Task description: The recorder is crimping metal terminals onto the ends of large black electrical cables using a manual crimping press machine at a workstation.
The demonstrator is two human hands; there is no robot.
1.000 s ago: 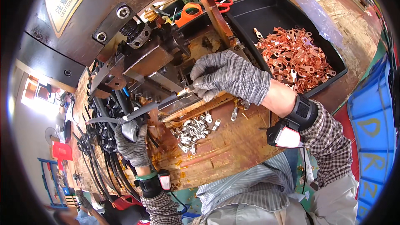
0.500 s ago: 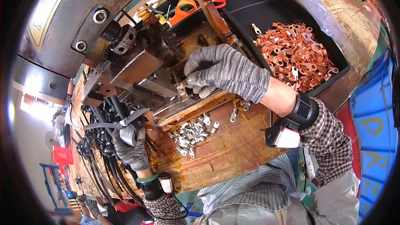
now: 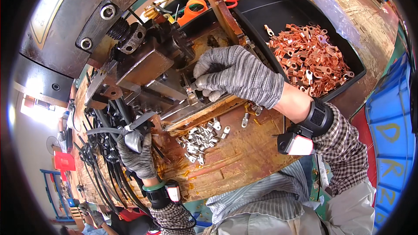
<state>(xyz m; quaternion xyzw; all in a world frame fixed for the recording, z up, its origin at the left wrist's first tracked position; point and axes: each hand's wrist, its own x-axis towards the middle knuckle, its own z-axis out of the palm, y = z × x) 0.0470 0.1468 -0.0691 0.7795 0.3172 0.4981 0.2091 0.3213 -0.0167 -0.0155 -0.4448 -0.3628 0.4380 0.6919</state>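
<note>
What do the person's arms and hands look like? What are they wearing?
The left hand and right hand both wear stripy grey knit gloves. Each wrist has a black strap with a small box showing a white panel. The left wrist also has a green band. The sleeves are dark-and-white checked.

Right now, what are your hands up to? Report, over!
Left hand closed on grey cable. Right hand at the machine, its grip unclear. Silver lugs scattered nearby.
</note>
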